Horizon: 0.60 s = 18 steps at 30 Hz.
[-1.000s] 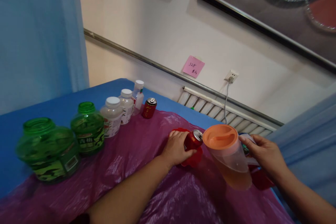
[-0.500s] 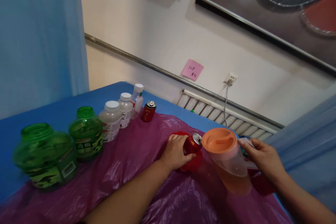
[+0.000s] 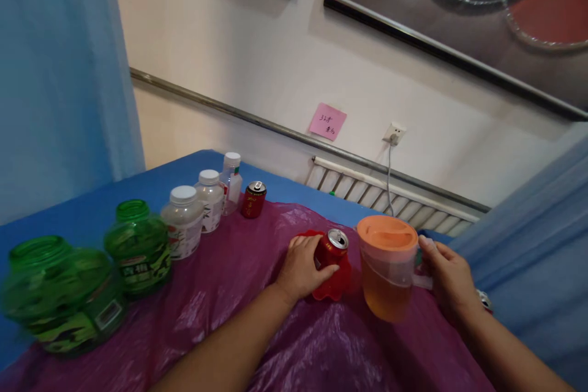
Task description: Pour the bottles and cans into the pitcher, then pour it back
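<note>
My left hand [image 3: 301, 268] is wrapped round a red drink can [image 3: 332, 248], which stands upright with its silver top toward me. Under the can lies a red scalloped dish [image 3: 337, 285]. On the right, my right hand [image 3: 448, 275] grips the handle of a clear plastic pitcher [image 3: 388, 288]. Its orange lid [image 3: 388, 234] is on, and amber liquid fills the lower part. The pitcher is close to upright, just right of the can and apart from it. Whether its base touches the table cover I cannot tell.
Two green jars [image 3: 138, 251], two white-capped jars [image 3: 184, 223], a white-capped bottle [image 3: 232, 184] and another red can [image 3: 254, 199] stand in a row at left. Purple plastic sheeting [image 3: 220, 318] covers the blue table [image 3: 184, 165]. Partly hidden behind my right wrist is another can [image 3: 484, 301].
The pitcher has swung from a tilt to nearly upright, with my right hand still on its handle. My left hand stays on the can. The whole view has shifted slightly.
</note>
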Motion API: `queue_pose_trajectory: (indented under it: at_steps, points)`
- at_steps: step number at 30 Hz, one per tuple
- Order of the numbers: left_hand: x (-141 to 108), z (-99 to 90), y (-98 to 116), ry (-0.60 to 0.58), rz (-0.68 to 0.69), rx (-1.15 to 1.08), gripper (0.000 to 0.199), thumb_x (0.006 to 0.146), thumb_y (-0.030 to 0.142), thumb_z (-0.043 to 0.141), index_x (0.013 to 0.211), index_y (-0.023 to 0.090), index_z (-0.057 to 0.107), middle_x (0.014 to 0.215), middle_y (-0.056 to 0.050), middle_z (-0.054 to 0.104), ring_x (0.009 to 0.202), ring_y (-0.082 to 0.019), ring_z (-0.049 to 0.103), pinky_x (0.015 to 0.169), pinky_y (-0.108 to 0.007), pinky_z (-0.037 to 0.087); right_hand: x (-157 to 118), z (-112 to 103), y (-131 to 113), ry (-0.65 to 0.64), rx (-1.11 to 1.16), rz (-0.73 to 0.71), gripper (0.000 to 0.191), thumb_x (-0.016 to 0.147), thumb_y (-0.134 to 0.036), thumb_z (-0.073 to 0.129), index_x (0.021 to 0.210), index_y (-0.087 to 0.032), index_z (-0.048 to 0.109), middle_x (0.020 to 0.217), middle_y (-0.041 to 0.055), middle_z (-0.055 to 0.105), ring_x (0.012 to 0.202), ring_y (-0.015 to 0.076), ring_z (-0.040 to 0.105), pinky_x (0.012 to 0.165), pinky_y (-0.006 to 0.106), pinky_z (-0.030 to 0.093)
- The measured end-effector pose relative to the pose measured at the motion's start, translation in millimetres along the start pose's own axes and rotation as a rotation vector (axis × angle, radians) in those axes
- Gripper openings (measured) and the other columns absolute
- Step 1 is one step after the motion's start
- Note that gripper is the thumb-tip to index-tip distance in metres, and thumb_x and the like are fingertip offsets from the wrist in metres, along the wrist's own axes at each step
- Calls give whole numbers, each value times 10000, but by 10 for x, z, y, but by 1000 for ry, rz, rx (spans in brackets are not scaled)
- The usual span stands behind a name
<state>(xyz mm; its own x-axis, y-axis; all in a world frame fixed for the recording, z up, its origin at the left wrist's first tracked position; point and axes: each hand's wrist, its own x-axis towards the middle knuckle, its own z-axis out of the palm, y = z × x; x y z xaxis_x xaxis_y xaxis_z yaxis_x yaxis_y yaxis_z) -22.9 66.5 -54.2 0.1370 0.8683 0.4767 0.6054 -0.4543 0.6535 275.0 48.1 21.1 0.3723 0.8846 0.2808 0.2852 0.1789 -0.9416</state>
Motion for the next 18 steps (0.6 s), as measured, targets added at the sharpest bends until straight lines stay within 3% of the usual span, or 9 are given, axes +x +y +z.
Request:
queue_pose_trajectory:
  at_steps: [4, 10, 18]
  points:
    - [13, 4, -4, 32, 9, 15, 573, 693, 401, 836, 1191, 221, 617, 1168, -91, 719, 1127, -325, 634, 1034, -496, 436, 9, 82, 149, 111, 282, 81, 522, 649, -583, 856, 608, -212, 491, 499, -116, 330, 433, 69, 288, 420, 220, 270]
    - [25, -21, 39, 42, 10, 8, 572, 682, 348, 852, 1186, 216, 617, 1173, -87, 718, 1088, -307, 642, 991, -471, 464, -29, 154, 364, 211, 370, 96, 532, 665, -583, 825, 594, -229, 434, 491, -121, 321, 430, 70, 275, 434, 228, 256]
    - [21, 23, 10, 60, 69, 6, 631, 702, 304, 837, 1276, 228, 586, 1257, -104, 698, 1165, -313, 634, 1024, -500, 478, -119, 62, 528, 281, 399, 83, 539, 680, -633, 793, 607, -226, 448, 507, -112, 368, 452, 77, 320, 460, 237, 311]
